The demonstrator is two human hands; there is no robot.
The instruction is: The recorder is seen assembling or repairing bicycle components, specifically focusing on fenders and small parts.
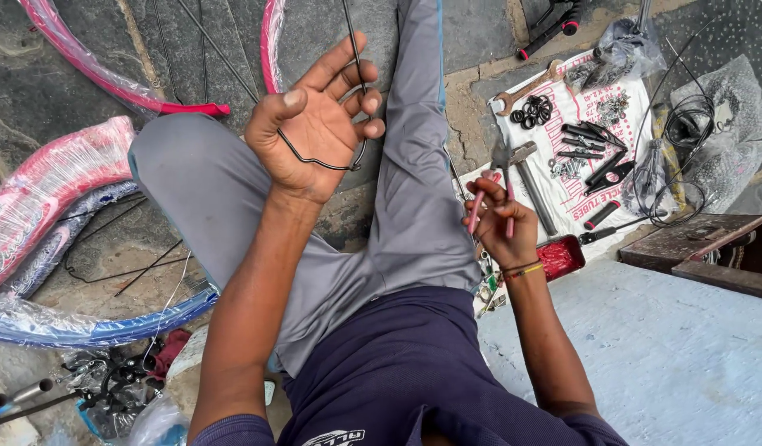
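**Cable in my left hand, pliers in my right**

My left hand (315, 124) is raised in front of me, palm toward the camera, fingers spread and only loosely curled. A thin black cable (323, 163) loops across the palm and hooks round the curled little and ring fingers; the rest of it runs up past my fingertips and out the top of frame. Not a tight grasp, more draped and caught on the fingers.

My right hand (498, 225) is lower, over my right thigh, closed round the red-handled pliers (503, 177). Both handles sit inside the fist, grey nose pointing up and away from me. Thread bracelets on that wrist.

I'm sitting on stone ground in grey trousers (414, 182) and a dark blue shirt. Cable and pliers are well apart, one per hand, not touching.

Right of the pliers lies a white printed sack (637, 111) spread as a mat, with a hammer (531, 186), a wrench (525, 89), black rubber rings (533, 110), black-handled tools and small metal parts on it. A small red tin (561, 258) sits just beside my right wrist. More coiled black cable (674, 177) is at the sack's far edge, near a wooden box (711, 248).

On my left, plastic-wrapped bicycle rims, pink (42, 190) and blue (92, 326), lie on the ground.
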